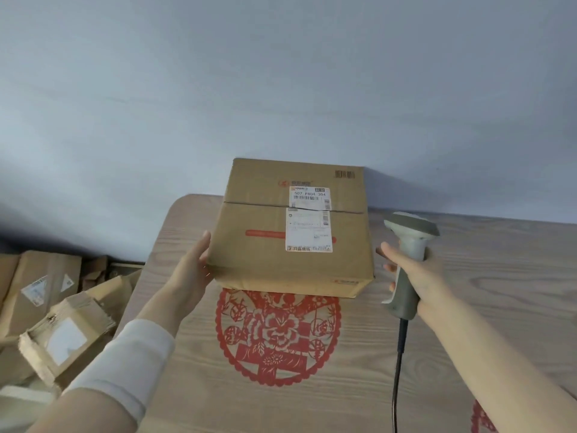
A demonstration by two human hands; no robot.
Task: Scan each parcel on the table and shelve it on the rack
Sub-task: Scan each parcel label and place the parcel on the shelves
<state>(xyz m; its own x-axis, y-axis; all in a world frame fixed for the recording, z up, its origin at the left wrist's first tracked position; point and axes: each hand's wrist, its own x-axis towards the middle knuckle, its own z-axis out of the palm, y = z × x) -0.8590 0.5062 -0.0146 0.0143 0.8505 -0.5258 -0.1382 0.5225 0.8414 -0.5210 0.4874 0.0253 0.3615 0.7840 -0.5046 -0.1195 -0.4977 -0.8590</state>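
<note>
Wood-grain table (pixel 468 339) carries the cardboard parcel (pixel 265 264) near its far edge, the left hand (pixel 190 270) pressing flat, straight-fingered, on its left side while the right hand (pixel 421 276) grips the barcode scanner (pixel 412 232), whose head looks aimed past the shipping label (pixel 309 228), so a scan could miss.

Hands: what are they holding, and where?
Right hand grips the scanner by its handle. Left hand presses flat on the left side of the box.
</note>
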